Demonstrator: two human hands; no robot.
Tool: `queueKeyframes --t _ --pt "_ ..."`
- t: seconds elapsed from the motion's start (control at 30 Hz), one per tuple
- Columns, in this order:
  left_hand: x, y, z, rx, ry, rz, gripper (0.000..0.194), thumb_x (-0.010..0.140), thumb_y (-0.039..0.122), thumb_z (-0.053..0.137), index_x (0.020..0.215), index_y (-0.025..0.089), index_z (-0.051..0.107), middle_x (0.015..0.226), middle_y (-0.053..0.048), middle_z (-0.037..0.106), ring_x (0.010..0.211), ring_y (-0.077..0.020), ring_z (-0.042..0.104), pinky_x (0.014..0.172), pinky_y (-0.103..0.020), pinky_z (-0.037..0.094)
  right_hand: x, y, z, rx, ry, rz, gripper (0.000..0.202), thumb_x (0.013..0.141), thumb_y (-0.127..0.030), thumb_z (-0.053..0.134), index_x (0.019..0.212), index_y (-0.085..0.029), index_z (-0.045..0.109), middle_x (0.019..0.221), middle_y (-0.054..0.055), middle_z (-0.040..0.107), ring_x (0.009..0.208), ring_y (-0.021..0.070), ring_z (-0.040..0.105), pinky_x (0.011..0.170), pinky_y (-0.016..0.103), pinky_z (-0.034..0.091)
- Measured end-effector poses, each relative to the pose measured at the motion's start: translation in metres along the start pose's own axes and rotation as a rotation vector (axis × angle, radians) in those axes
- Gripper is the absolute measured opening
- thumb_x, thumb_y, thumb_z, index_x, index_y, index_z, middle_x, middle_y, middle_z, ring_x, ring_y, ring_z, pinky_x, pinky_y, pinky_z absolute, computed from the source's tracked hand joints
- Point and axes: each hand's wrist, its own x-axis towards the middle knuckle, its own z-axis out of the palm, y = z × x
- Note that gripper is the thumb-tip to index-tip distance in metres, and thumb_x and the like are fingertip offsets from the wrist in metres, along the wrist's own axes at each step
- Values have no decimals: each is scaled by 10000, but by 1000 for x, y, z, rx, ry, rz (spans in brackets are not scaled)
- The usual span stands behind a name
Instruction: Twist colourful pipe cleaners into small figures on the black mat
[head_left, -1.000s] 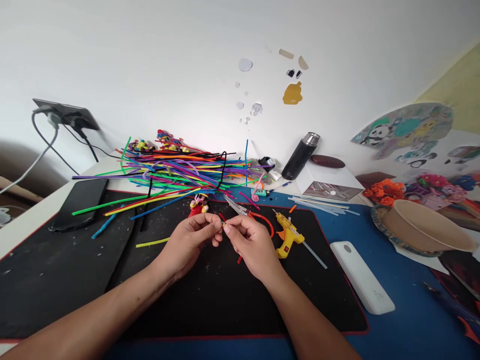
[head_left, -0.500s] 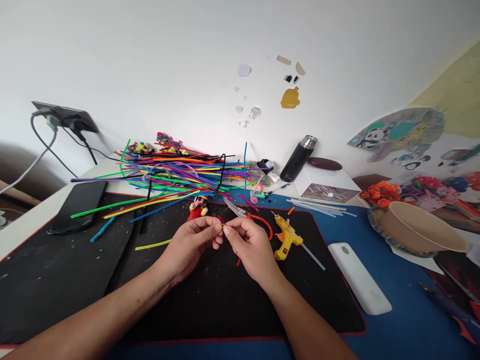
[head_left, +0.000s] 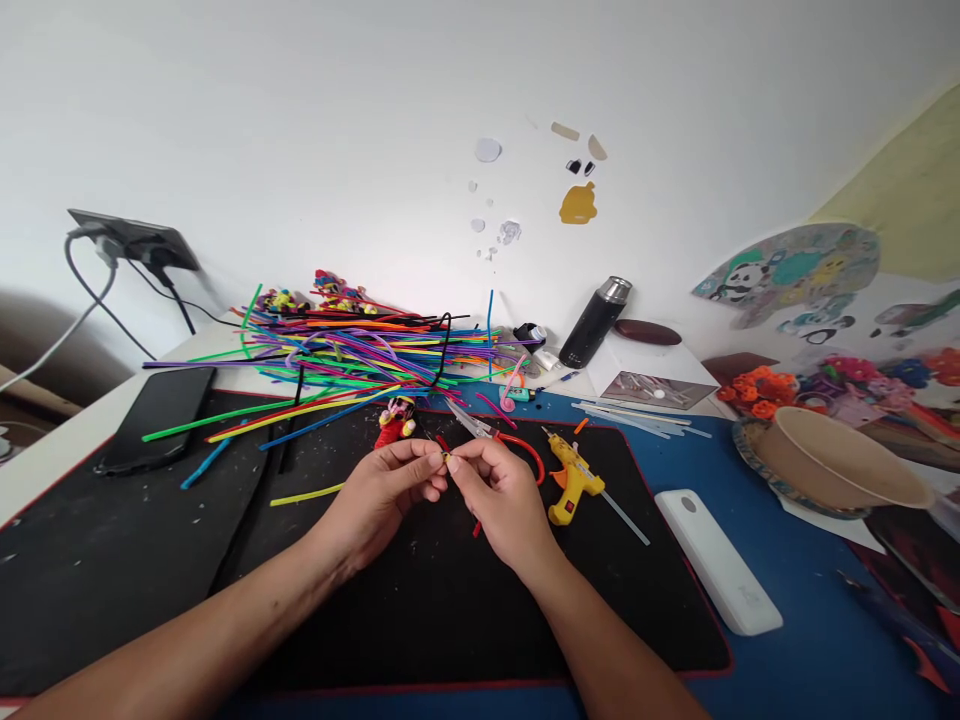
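Note:
Over the black mat (head_left: 420,620), my left hand (head_left: 394,490) and my right hand (head_left: 499,495) meet fingertip to fingertip. Both are closed in a pinch on a tiny yellow and dark piece (head_left: 445,458), perhaps a bit of pipe cleaner, mostly covered by the fingers. Just beyond my left hand lies a small red, yellow and black pipe-cleaner doll (head_left: 390,432). Scissors (head_left: 531,447) with red handles lie behind my right hand, partly hidden by it. To the right of that hand rests a yellow glue gun (head_left: 574,480) with a clear stick in it.
A heap of coloured pipe cleaners (head_left: 352,345) lies along the wall. A phone (head_left: 157,420) is at the left. A black thermos (head_left: 596,322), glue sticks (head_left: 637,418), a white power bank (head_left: 718,560) and a beige bowl (head_left: 847,460) stand or lie to the right.
The view has tilted up very slightly. My fingers have shifted a little around the tiny piece, and more of its dark part shows between the fingertips.

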Motion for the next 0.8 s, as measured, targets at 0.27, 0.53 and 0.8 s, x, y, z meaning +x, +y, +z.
queueKeyframes --t 0.27,0.53,0.8 --pt "0 2 2 -58 25 -65 389 546 301 1052 780 117 801 705 -29 731 627 -105 670 572 -156 562 -2 -3 1 -45 13 -45 208 938 -392 661 881 -194 687 624 -41 547 531 115 442 488 250 330" --pt "0 0 1 -81 4 -96 377 561 279 1050 780 108 795 705 -32 737 619 -99 679 580 -150 578 -3 -2 3 -55 50 -53 187 933 -367 655 875 -191 679 682 -13 623 574 128 507 533 255 379" --pt "-1 -3 -2 -17 -38 -57 325 619 295 1023 789 124 805 742 -33 745 645 -112 696 601 -164 578 -1 -2 2 -73 67 -55 157 905 -329 649 831 -192 672 698 2 653 589 137 524 552 259 402"
